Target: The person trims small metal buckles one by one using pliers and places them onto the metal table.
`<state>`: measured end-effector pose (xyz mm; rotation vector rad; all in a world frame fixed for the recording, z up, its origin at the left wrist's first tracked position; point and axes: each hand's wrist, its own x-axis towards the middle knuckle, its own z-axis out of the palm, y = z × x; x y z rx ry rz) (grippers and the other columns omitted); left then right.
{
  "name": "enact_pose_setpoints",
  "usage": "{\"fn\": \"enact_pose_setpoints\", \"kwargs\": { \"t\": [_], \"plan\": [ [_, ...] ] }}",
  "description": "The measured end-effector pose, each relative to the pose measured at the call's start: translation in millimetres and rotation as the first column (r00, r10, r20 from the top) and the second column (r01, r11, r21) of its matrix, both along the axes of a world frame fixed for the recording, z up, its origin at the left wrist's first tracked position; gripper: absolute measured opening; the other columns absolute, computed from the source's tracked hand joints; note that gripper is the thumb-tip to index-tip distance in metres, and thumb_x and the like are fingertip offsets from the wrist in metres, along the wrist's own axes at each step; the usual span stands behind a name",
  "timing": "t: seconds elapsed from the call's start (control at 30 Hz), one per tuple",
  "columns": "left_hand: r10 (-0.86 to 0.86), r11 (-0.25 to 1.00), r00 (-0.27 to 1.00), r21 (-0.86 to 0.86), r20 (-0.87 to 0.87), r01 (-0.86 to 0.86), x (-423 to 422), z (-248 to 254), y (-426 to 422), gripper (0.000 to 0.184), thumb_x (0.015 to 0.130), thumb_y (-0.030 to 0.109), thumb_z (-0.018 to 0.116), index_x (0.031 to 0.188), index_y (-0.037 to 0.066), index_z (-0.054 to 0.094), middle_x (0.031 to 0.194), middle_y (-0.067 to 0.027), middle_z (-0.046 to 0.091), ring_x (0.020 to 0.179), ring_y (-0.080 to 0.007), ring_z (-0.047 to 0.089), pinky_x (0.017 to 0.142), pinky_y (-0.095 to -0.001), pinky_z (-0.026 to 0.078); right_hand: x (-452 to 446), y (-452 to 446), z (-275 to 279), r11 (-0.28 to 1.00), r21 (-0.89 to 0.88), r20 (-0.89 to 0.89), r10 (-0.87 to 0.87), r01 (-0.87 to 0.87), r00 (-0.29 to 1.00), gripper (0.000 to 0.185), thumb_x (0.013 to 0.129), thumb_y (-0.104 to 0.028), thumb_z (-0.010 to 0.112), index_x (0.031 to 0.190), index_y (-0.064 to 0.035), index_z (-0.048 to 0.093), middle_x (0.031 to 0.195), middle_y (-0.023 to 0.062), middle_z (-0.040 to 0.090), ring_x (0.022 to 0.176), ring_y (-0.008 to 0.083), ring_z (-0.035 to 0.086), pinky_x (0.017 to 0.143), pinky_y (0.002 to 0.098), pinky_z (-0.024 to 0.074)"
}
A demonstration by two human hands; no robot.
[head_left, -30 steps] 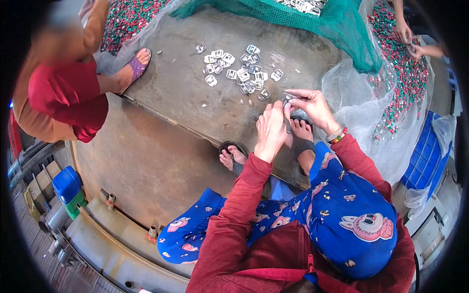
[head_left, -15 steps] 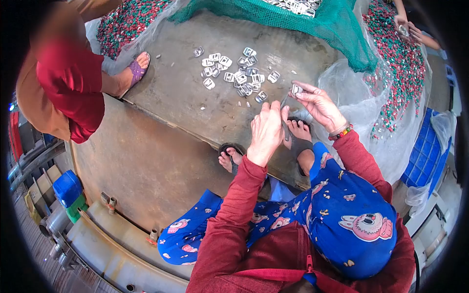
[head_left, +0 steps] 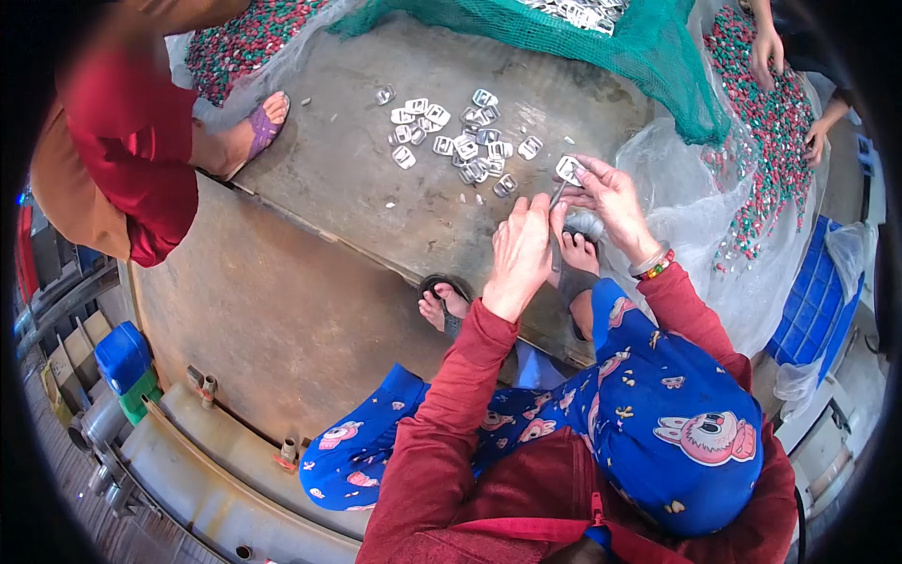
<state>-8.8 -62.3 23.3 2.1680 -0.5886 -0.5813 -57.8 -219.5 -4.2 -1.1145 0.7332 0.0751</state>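
My left hand [head_left: 520, 252] is closed round a thin dark metal tool [head_left: 556, 195], its tip pointing up beside the other hand. Between the thumb and fingers of my right hand [head_left: 609, 202] is a small silver metal piece [head_left: 568, 169] with a slot in it. Several similar silver pieces [head_left: 466, 146] lie loosely scattered on the worn grey board [head_left: 376, 202], beyond and left of my hands. Small pale bits lie near them.
Green netting [head_left: 611, 58] holds more silver pieces at the top. Red and green pellets [head_left: 766, 132] lie on a translucent sheet [head_left: 686, 188] at the right, near another person's hands [head_left: 768, 54]. A person's sandalled foot [head_left: 266, 122] rests at the left. A blue crate [head_left: 813, 291] stands at far right.
My right hand has turned the silver piece and now shows its flat face. The tool tip moved away from the piece and then close again. The other person's hands at the right have moved apart.
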Motion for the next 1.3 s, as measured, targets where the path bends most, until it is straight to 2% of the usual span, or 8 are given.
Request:
{"fn": "enact_pose_setpoints", "kwargs": {
  "t": [0.63,0.77,0.9,1.1,1.13,1.17,1.2,1.3],
  "plan": [
    [0.002,1.0,0.999,-0.023,0.043,-0.001,-6.0,-2.6,-9.8,0.025,0.093,0.02,0.051,0.081,-0.001,0.052,0.073,-0.0228,0.054,0.067,-0.0431,0.055,0.058,-0.048,0.042,-2.1,18.1,19.6,0.788,-0.586,-0.091,0.17,-0.191,0.981,0.025,0.096,-0.015,0.041,0.113,-0.0009,0.052,0.074,0.0088,0.058,0.055,0.0138,0.054,0.049,0.0278,0.0461],
    [0.119,0.962,0.988,-0.256,0.097,-0.091,-18.3,1.4,-24.5,0.02,0.093,0.013,0.051,0.079,-0.001,0.046,0.073,-0.02,0.046,0.066,-0.0407,0.05,0.055,-0.0468,0.039,-8.4,-4.7,-2.5,0.972,0.041,-0.12,-0.226,0.232,0.967,0.031,0.096,-0.017,0.037,0.12,-0.0009,0.051,0.058,0.0007,0.041,0.04,0.0077,0.029,0.035,0.0229,0.023],
    [0.197,0.948,0.975,-0.272,0.102,-0.163,-21.2,-9.5,-19.9,0.022,0.093,0.015,0.051,0.079,-0.002,0.047,0.073,-0.0205,0.047,0.064,-0.0397,0.049,0.056,-0.0446,0.039,-8.0,4.7,-0.6,0.958,0.173,-0.141,-0.208,0.23,0.968,0.033,0.098,-0.02,0.04,0.126,-0.0037,0.045,0.063,0.0016,0.051,0.041,0.0082,0.039,0.037,0.0217,0.029],
    [0.344,0.939,0.928,-0.051,0.145,-0.34,24.1,-43.6,40.4,0.027,0.095,0.02,0.049,0.078,-0.001,0.051,0.068,-0.0201,0.052,0.062,-0.0369,0.051,0.058,-0.044,0.04,51.9,-57.8,64.0,0.881,-0.446,0.098,0.224,-0.158,0.97,0.03,0.098,-0.029,0.042,0.115,-0.0072,0.054,0.07,-0.0002,0.062,0.056,0.0053,0.054,0.048,0.0188,0.0391],
    [0.348,0.936,0.918,-0.021,0.192,-0.35,31.7,-41.7,47.9,0.024,0.094,0.016,0.049,0.078,-0.001,0.05,0.07,-0.02,0.052,0.064,-0.0377,0.052,0.058,-0.0453,0.04,69.8,-90.4,88.6,0.855,-0.444,0.137,0.361,-0.268,0.923,0.045,0.097,-0.037,0.042,0.129,-0.0044,0.044,0.093,0.0088,0.064,0.069,0.0117,0.062,0.056,0.0217,0.0436],
    [0.339,0.933,0.909,0.037,0.242,-0.357,38.1,-40.7,53.8,0.025,0.094,0.017,0.049,0.078,-0.001,0.051,0.07,-0.02,0.053,0.065,-0.0372,0.052,0.06,-0.0454,0.04,86.5,-91.1,108.5,0.935,-0.353,0.336,0.105,0.022,0.936,0.061,0.096,-0.042,0.043,0.142,-0.0056,0.025,0.118,0.0166,0.054,0.085,0.0213,0.065,0.063,0.0248,0.0468],
    [0.358,0.926,0.909,0.045,0.213,-0.376,39.9,-37.6,57.0,0.025,0.094,0.017,0.049,0.078,-0.002,0.05,0.071,-0.021,0.053,0.066,-0.0384,0.052,0.06,-0.0456,0.04,94.2,-105.1,124.3,0.916,-0.4,0.284,0.103,0.021,0.953,0.073,0.094,-0.042,0.047,0.146,-0.0078,0.009,0.131,0.0195,0.043,0.095,0.0282,0.064,0.067,0.0265,0.0485],
    [0.41,0.907,0.898,0.029,0.158,-0.42,51.4,-30.8,51.7,0.027,0.094,0.019,0.051,0.077,-0.003,0.049,0.074,-0.0234,0.054,0.067,-0.0415,0.052,0.06,-0.046,0.039,87.2,-110.3,83.9,0.812,-0.563,0.064,0.23,-0.155,0.971,0.061,0.091,-0.035,0.054,0.141,-0.0098,0.028,0.115,0.0143,0.056,0.078,0.0195,0.066,0.058,0.0269,0.0494]
  ]
}}
